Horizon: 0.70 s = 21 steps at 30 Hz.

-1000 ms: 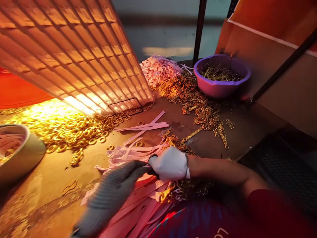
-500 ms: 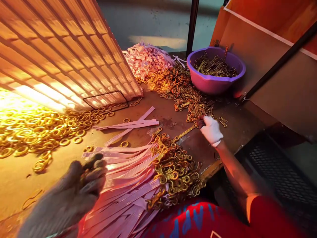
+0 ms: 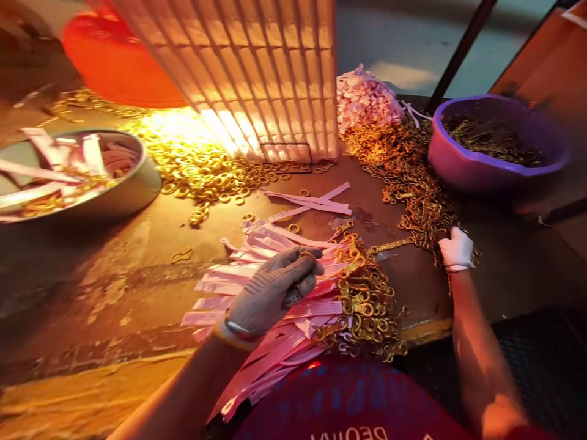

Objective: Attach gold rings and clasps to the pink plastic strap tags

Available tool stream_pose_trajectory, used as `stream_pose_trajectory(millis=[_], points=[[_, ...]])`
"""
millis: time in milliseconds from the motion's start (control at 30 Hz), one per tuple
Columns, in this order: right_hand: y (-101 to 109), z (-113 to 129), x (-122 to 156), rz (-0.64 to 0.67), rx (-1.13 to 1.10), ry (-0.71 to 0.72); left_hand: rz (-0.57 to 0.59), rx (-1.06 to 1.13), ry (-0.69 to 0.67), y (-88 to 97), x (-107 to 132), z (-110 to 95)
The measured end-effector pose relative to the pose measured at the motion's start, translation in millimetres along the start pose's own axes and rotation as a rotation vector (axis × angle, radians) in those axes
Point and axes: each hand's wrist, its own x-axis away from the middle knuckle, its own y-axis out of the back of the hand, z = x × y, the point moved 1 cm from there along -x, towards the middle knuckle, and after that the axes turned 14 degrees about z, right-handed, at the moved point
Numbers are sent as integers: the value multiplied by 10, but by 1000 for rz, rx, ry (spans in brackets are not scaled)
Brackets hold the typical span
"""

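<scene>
My left hand [image 3: 279, 284], in a grey dotted glove, is closed above a heap of pink straps [image 3: 261, 305]. A thin arc of a gold ring [image 3: 308, 254] shows at its fingertips; the rest is hidden. Short gold chains [image 3: 367, 293] at the straps' right ends are bunched near my body. My right hand [image 3: 457, 249], in a white glove, has its fingers bent at the lower edge of a pile of loose gold chains [image 3: 408, 189]. A bit of chain [image 3: 449, 282] hangs below that hand. One chain [image 3: 392, 245] lies stretched on the table between the two heaps.
A ribbed, lit panel [image 3: 275, 79] stands behind loose gold rings [image 3: 202, 171]. At left is a round tub [image 3: 151, 177] with straps and rings. A purple basin [image 3: 486, 165] of chains stands right. Pink bundles [image 3: 367, 101] lie at the back, crossed straps [image 3: 316, 203] in the middle.
The view has swung left, bringing the tub and a red round object into sight. My left hand has come rightward over the straps. My right hand has shifted along the chain pile, off the stretched chain.
</scene>
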Motion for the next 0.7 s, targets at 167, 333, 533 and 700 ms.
stream_pose_trajectory(millis=[167, 333, 533, 700], points=[[95, 72, 97, -149, -91, 68, 38, -225, 45, 53, 146, 48], [137, 723, 806, 53, -601, 602, 81, -481, 76, 34, 201, 24], [274, 1741, 1705, 377, -353, 1181, 92, -751, 133, -109, 191, -83], [326, 2023, 1958, 426, 248, 1128, 139, -854, 4, -85, 199, -93]])
